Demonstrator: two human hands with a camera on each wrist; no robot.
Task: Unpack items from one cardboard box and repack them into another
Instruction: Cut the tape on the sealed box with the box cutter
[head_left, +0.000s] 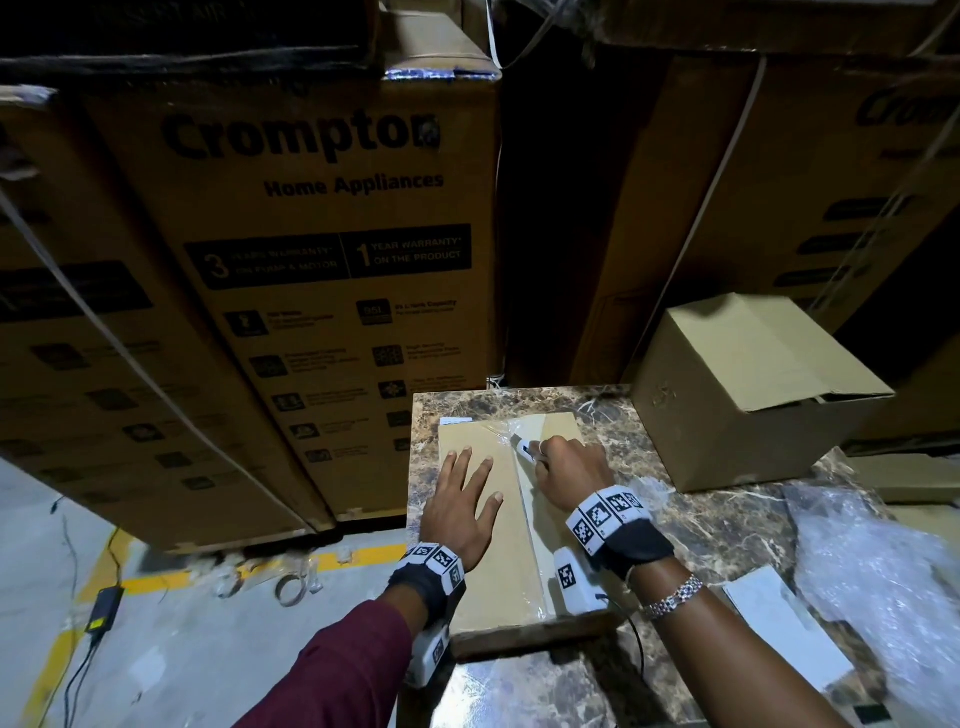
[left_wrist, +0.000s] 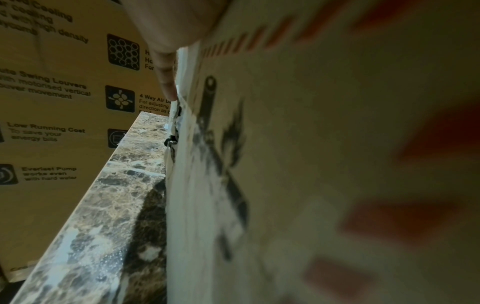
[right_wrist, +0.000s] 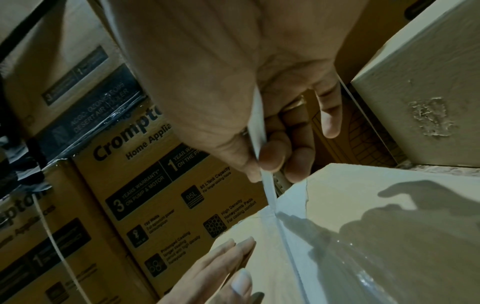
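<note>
- Head view: flat cardboard box (head_left: 485, 525) lies on the marble worktop (head_left: 727, 525). Left hand (head_left: 460, 501) rests flat on its top, fingers straight and spread. Right hand (head_left: 569, 470), just beside the left, grips a small white cutter (head_left: 523, 447) at the taped centre seam. A second, taller cardboard box (head_left: 748, 395) stands beyond and to the right of the right hand. Bubble wrap (head_left: 878, 577) lies right of the right forearm.
- Left wrist view: blurred box side; one finger (left_wrist: 166, 82) lies along its top edge.
- Right wrist view: thumb and fingers curled round the white cutter, tip at the clear tape (right_wrist: 291, 242).
</note>
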